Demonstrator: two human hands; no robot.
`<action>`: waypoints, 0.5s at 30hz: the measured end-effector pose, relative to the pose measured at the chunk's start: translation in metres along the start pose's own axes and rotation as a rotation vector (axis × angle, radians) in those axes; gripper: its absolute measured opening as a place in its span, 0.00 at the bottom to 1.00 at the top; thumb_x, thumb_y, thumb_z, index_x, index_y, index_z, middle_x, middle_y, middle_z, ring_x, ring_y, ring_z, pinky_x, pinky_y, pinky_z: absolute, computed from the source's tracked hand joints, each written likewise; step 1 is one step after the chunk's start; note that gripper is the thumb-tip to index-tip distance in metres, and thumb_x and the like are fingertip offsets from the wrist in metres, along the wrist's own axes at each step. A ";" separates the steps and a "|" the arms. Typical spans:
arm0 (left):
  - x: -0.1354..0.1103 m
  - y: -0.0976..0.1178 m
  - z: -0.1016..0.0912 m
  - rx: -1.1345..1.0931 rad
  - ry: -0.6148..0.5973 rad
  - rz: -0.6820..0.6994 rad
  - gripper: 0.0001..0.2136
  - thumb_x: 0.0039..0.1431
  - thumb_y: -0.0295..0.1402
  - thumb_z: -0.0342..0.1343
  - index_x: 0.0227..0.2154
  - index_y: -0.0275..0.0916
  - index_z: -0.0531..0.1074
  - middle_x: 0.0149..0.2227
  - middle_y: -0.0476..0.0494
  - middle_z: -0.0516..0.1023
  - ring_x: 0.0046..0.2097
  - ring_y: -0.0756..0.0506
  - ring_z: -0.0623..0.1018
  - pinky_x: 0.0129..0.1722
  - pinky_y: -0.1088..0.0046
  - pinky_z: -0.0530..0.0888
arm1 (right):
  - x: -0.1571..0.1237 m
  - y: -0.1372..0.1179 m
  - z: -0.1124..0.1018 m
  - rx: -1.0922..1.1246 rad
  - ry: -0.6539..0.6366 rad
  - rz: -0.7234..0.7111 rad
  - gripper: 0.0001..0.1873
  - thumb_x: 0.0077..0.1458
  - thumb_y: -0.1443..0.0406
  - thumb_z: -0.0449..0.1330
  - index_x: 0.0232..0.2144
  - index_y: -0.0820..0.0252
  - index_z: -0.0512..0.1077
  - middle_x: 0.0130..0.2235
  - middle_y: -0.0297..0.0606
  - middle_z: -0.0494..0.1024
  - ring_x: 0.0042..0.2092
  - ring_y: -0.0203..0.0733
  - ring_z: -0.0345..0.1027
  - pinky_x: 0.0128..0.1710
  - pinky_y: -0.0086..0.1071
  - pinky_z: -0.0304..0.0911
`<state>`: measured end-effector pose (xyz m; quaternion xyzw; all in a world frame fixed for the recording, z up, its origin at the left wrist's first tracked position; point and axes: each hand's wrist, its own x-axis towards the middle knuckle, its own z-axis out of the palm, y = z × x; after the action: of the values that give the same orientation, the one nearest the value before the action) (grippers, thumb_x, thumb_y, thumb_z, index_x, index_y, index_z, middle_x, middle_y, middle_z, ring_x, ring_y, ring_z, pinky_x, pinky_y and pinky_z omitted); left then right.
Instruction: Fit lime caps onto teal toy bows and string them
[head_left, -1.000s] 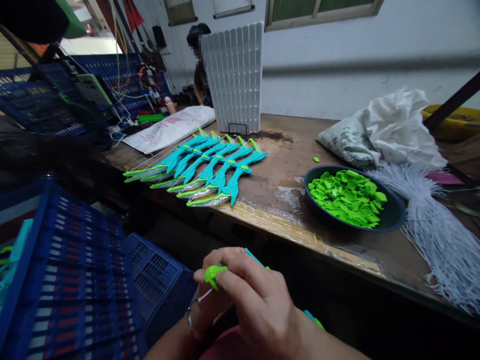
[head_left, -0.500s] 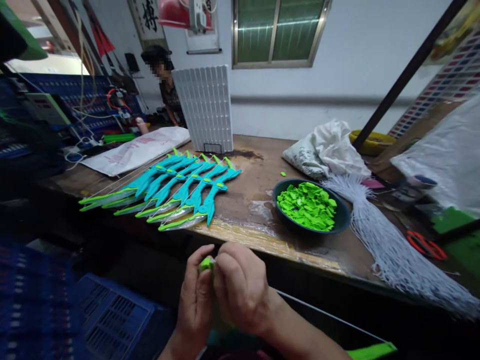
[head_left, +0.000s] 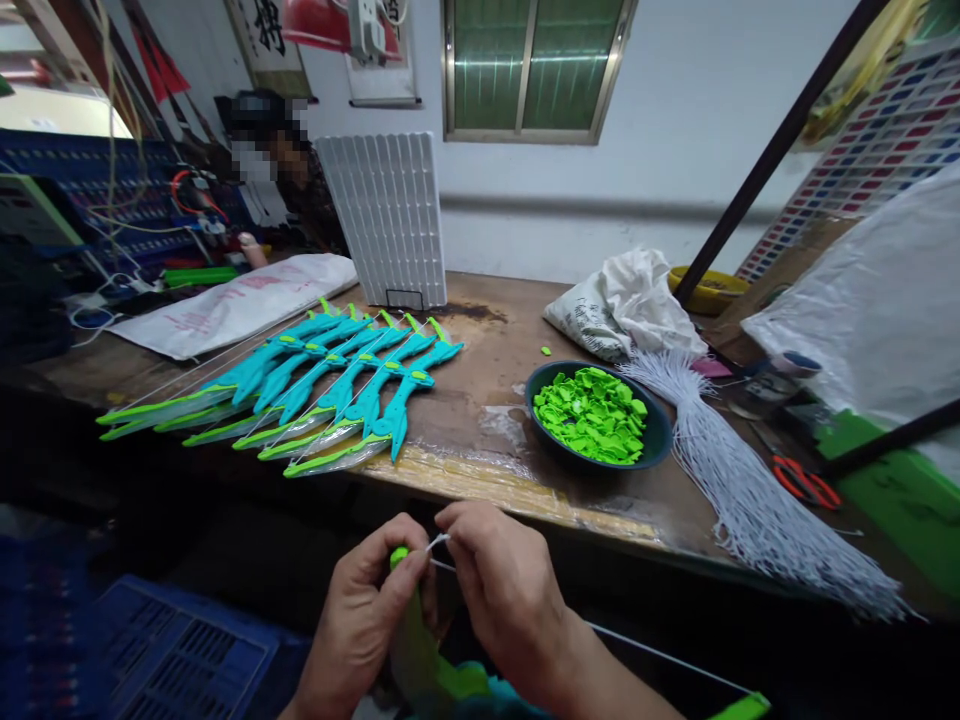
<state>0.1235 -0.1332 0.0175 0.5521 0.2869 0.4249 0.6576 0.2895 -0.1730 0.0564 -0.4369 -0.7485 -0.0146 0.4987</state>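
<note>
My left hand [head_left: 360, 605] is closed around the green tip of a toy bow [head_left: 412, 645], with thumb and forefinger pinched at its end. The bow's body hangs below in green and teal, partly hidden by my hands. Close beside it, my right hand [head_left: 514, 585] pinches the short end of a white string [head_left: 438, 541] that runs from the tip. More of this string stretches down to the bow's other green tip [head_left: 742, 707] at lower right. Several finished-looking teal and green toy bows [head_left: 394, 400] lie overlapped on the wooden table [head_left: 480, 450].
A dark bowl [head_left: 660, 435] holds small green plastic pieces [head_left: 589, 415]. Right of it lies a bundle of white strings [head_left: 720, 480], then orange-handled scissors [head_left: 806, 483]. A white sack [head_left: 615, 305] and an upright ribbed panel [head_left: 386, 220] stand behind. Another person [head_left: 300, 180] is at back left. A blue crate [head_left: 187, 650] sits below.
My hands have drawn slightly apart, and the white string end now shows between them. The right hand has pulled away from the bow tip. The view has turned a little to the right.
</note>
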 end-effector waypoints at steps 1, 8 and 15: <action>0.000 -0.002 0.000 0.019 0.020 -0.010 0.11 0.69 0.37 0.57 0.30 0.40 0.71 0.24 0.53 0.70 0.24 0.52 0.72 0.25 0.80 0.70 | -0.002 -0.001 -0.001 -0.012 -0.019 -0.008 0.05 0.68 0.73 0.52 0.43 0.62 0.66 0.38 0.43 0.77 0.38 0.40 0.73 0.38 0.31 0.68; 0.001 -0.005 0.005 0.061 0.041 -0.028 0.08 0.68 0.39 0.59 0.35 0.40 0.74 0.27 0.51 0.72 0.27 0.51 0.73 0.27 0.80 0.70 | -0.005 -0.002 -0.006 0.293 -0.048 0.325 0.05 0.63 0.72 0.59 0.35 0.58 0.68 0.32 0.33 0.74 0.33 0.34 0.69 0.33 0.25 0.63; 0.000 -0.006 0.000 0.106 0.243 -0.008 0.12 0.59 0.40 0.68 0.31 0.37 0.75 0.29 0.50 0.74 0.28 0.51 0.72 0.26 0.79 0.70 | -0.001 0.008 0.009 0.313 -0.050 0.421 0.04 0.62 0.71 0.62 0.33 0.59 0.73 0.32 0.31 0.76 0.33 0.32 0.70 0.35 0.24 0.64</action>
<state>0.1252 -0.1341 0.0115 0.5291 0.3887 0.4704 0.5896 0.2880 -0.1644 0.0479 -0.5008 -0.6463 0.2162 0.5336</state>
